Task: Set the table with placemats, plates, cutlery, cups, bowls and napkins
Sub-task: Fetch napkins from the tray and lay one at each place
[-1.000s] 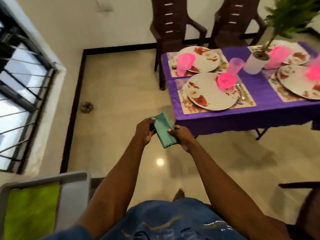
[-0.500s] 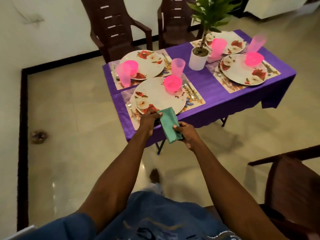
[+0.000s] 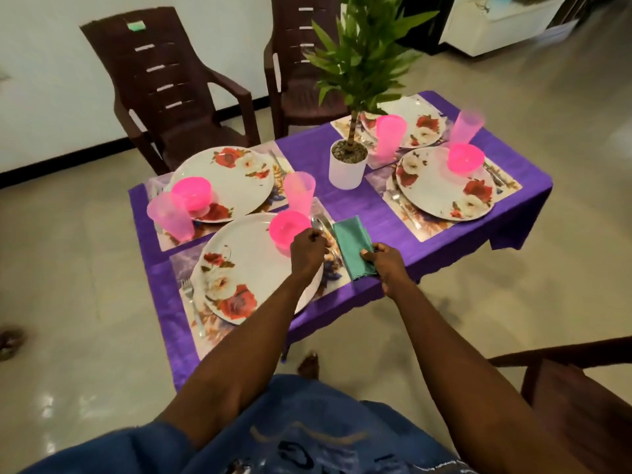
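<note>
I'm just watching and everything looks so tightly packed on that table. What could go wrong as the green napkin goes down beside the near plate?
The left hand is right next to the pink bowl on the near plate; a nudge might slide it. The green napkin, pinched by the right hand, is near the table's front edge and might slip off. It may also cover the spoon.

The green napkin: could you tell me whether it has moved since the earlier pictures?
Yes. The green napkin has come forward from over the floor to the purple table, right of the near plate, the right hand pinching it.
</note>
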A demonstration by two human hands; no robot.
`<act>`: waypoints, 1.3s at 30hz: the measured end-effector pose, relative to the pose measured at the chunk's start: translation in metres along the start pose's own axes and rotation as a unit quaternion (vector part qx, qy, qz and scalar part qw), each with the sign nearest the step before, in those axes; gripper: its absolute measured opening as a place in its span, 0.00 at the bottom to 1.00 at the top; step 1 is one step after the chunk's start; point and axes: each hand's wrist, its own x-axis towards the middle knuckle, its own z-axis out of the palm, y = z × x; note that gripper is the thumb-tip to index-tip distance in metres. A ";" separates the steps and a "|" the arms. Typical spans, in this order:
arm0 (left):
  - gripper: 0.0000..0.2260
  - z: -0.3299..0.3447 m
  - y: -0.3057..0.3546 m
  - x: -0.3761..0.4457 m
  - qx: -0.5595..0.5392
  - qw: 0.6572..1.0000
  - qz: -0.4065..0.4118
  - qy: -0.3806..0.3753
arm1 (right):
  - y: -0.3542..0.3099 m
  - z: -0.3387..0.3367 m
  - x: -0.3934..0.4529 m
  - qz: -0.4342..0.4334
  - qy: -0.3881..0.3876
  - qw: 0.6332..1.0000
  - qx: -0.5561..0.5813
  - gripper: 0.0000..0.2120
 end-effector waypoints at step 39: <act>0.07 0.112 -0.004 0.087 0.158 0.963 -0.111 0.186 | -0.064 0.010 0.195 -0.112 -0.212 0.901 -0.363 0.17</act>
